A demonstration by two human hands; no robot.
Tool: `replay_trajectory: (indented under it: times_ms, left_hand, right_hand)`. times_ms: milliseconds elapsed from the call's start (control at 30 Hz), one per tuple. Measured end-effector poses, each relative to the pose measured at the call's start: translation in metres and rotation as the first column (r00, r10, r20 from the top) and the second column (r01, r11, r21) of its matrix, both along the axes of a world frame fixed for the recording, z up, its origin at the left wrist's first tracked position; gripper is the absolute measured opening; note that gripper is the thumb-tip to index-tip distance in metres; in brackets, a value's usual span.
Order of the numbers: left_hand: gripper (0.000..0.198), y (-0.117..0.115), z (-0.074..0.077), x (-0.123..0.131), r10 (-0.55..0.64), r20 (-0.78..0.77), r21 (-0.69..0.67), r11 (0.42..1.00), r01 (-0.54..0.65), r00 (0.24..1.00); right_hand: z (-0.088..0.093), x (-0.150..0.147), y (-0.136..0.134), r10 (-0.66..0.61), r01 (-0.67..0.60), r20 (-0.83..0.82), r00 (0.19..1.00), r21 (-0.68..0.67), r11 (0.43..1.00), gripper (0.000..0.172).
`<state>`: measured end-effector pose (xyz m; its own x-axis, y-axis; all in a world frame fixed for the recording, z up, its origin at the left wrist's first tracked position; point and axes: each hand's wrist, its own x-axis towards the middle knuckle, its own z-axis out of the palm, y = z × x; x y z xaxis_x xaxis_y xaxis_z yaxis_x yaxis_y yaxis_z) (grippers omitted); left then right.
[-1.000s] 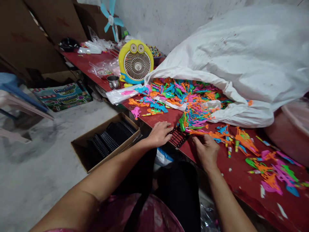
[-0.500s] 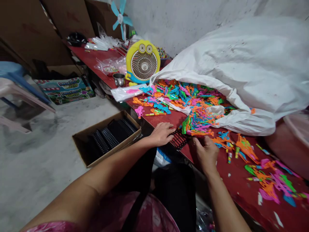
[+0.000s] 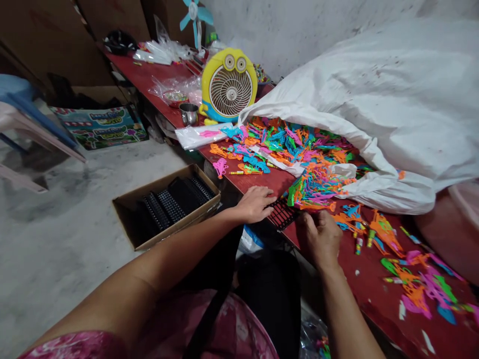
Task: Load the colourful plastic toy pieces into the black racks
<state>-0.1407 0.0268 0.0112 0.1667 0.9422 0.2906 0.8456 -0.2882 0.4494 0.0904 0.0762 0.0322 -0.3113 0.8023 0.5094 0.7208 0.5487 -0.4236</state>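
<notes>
A black grid tray (image 3: 281, 214) lies at the front edge of the red table. Its far right part is packed with thin plastic pieces (image 3: 318, 185) in orange, green, blue and pink, standing close together. My left hand (image 3: 256, 203) rests at the tray's left end with fingers stretched out and fairly flat. At the near right side of the tray is my right hand (image 3: 321, 239), its fingers curled in and the thumb beside them. What those curled fingers hold, if anything, is hidden.
A large white sack (image 3: 374, 109) spills a heap of similar pieces (image 3: 288, 139). Loose pieces (image 3: 422, 279) lie to the right. A yellow fan (image 3: 230, 89) and metal cup (image 3: 189, 113) stand beyond. A cardboard box (image 3: 125, 219) of black trays (image 3: 168, 204) sits at left.
The view has shifted slightly. Both hands stay in nearly the same places by the tray, and the pieces look unchanged.
</notes>
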Motion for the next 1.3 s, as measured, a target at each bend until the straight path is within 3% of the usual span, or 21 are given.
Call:
replay_trajectory:
  times_ms: [233, 367, 467, 567, 700, 800, 867, 1000, 1133, 1200, 1300]
  left_hand:
    - [0.039, 0.004, -0.001, -0.002, -0.021, -0.029, 0.015, 1.0, 0.022, 0.999]
    - [0.038, 0.003, 0.003, -0.001, -0.027, -0.024, -0.006, 1.0, 0.026, 0.999]
    - [0.038, -0.007, 0.021, 0.007, 0.045, 0.085, 0.058, 0.997, -0.05, 0.995]
    - [0.036, -0.017, 0.049, 0.023, 0.102, 0.209, 0.252, 0.955, -0.154, 0.973]
    - [0.036, -0.012, 0.083, 0.05, 0.006, 0.082, 0.358, 0.933, -0.035, 0.997]
    - [0.024, 0.005, 0.092, 0.061, 0.023, -0.025, 0.324, 0.946, -0.013, 0.999]
    - [0.016, 0.016, 0.094, 0.061, 0.043, -0.082, 0.301, 0.953, -0.016, 0.996]
    - [0.015, 0.034, 0.1, 0.05, 0.026, -0.179, 0.251, 0.968, 0.02, 0.983]
    - [0.018, 0.048, 0.112, 0.04, -0.014, -0.262, 0.162, 0.985, 0.059, 0.965]
    - [0.019, 0.053, 0.116, 0.037, -0.034, -0.301, 0.129, 0.989, 0.076, 0.953]
    - [0.021, 0.057, 0.121, 0.035, -0.049, -0.355, 0.103, 0.991, 0.091, 0.933]
  right_hand:
    - [-0.001, -0.006, 0.002, 0.004, -0.004, 0.032, 0.999, 0.004, 1.0, 0.032]
    - [0.002, -0.008, 0.004, -0.011, 0.013, 0.017, 1.0, -0.093, 0.996, 0.031]
    - [0.001, -0.007, 0.003, -0.017, 0.011, -0.038, 0.999, -0.139, 0.99, 0.033]
    - [-0.001, -0.009, 0.001, -0.034, 0.026, -0.07, 0.997, -0.115, 0.993, 0.035]
    - [-0.006, -0.018, -0.003, -0.068, 0.061, -0.1, 0.993, -0.07, 0.996, 0.029]
    - [-0.01, -0.023, -0.002, -0.079, 0.065, -0.15, 0.986, -0.098, 0.993, 0.028]
    - [-0.012, -0.021, 0.0, -0.029, -0.005, -0.214, 0.976, -0.155, 0.988, 0.028]
    - [-0.014, -0.01, 0.011, 0.038, -0.142, -0.327, 0.944, -0.298, 0.944, 0.027]
    - [-0.012, -0.001, 0.022, -0.015, -0.243, -0.458, 0.889, -0.498, 0.833, 0.032]
    - [-0.011, 0.0, 0.026, -0.026, -0.288, -0.495, 0.868, -0.547, 0.786, 0.032]
    - [-0.01, -0.002, 0.03, -0.029, -0.278, -0.467, 0.884, -0.575, 0.77, 0.028]
